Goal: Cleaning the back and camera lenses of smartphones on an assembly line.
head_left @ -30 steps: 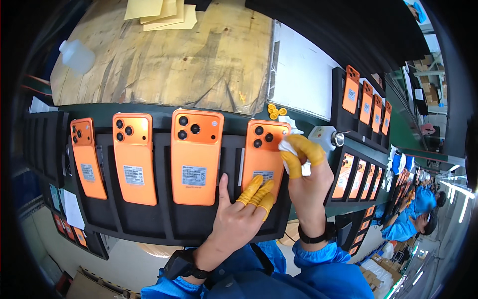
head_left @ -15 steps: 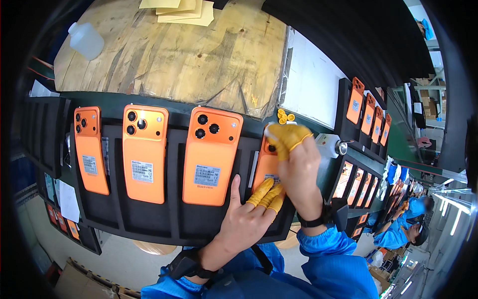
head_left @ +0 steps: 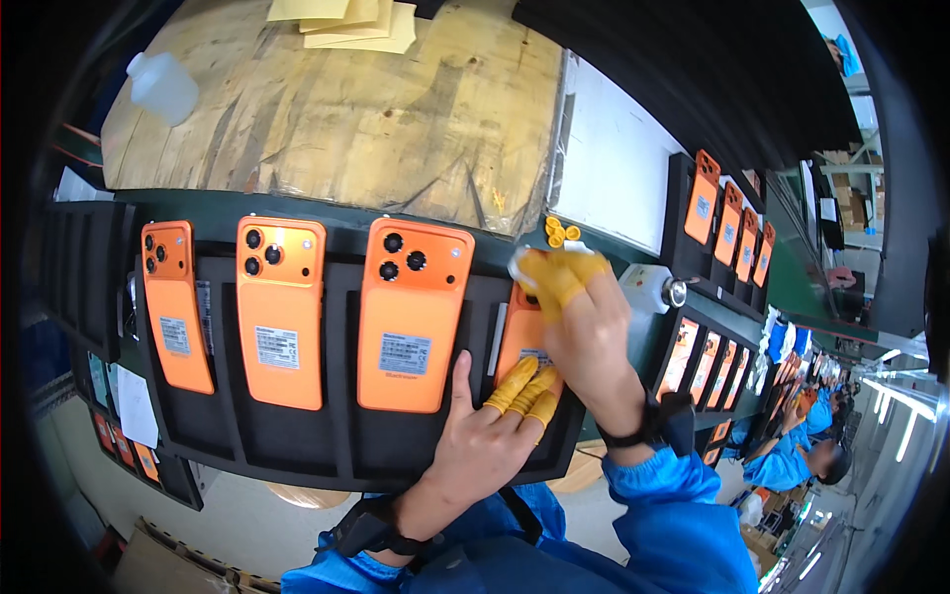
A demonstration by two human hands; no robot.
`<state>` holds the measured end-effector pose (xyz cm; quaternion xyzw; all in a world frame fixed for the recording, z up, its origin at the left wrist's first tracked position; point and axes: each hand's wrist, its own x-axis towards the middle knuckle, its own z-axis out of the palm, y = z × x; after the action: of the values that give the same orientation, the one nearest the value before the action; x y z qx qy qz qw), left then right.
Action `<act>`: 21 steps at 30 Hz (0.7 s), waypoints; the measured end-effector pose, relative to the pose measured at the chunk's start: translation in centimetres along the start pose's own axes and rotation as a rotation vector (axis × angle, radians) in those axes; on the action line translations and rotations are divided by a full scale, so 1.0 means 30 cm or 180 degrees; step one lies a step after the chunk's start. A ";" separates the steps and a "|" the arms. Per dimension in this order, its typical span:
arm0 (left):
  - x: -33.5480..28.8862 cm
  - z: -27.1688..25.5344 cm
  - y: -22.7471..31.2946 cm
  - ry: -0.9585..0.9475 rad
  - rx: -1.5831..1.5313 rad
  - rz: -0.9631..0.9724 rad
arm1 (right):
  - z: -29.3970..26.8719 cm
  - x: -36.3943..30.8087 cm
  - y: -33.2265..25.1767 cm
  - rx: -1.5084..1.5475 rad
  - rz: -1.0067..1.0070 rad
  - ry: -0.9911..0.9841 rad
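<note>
A black tray (head_left: 257, 445) spans the front of the bench with orange phones lying back-up in its slots. My left hand (head_left: 485, 431) rests on the lower part of the rightmost phone (head_left: 515, 335), its yellow-cotted fingers stretched out and its thumb apart. Over that phone's camera end, my right hand (head_left: 592, 322), also in yellow finger cots, pinches a white wipe (head_left: 518, 262). The hand covers most of the lenses. Left of it lie a phone (head_left: 411, 307), a second phone (head_left: 282, 307) and a third phone (head_left: 176, 297), each with a label on its back.
Spare yellow finger cots (head_left: 561, 233) and a metal-topped bottle (head_left: 648, 287) are beyond my right hand. A translucent bottle (head_left: 163, 89) and yellow sheets (head_left: 366, 30) sit on the wooden board (head_left: 396, 119). More phone trays (head_left: 683, 233) stand at right, where people in blue work.
My right hand and the wipe have shifted slightly left over the phone's camera end. The left hand stays on the phone. The whole view has shifted a little.
</note>
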<state>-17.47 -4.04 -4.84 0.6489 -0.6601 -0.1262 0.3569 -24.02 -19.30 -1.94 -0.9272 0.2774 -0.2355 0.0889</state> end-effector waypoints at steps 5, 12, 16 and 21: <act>-0.022 -0.012 -0.012 -0.0236 0.0086 0.0048 | -0.001 -0.041 0.017 0.0201 0.0496 0.0390; -0.009 -0.017 -0.005 -0.0105 0.0108 0.0076 | 0.000 -0.002 0.042 -0.0239 0.0437 0.0488; -0.011 -0.023 -0.012 -0.0295 0.0165 0.0089 | -0.064 -0.045 0.073 0.0722 0.1617 0.0658; -0.008 -0.018 -0.005 -0.0270 0.0136 0.0047 | -0.014 -0.055 0.000 0.0403 0.0960 0.0469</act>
<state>-17.04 -3.68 -4.62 0.6455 -0.6820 -0.1368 0.3155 -25.44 -18.41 -2.21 -0.8478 0.4037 -0.3038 0.1609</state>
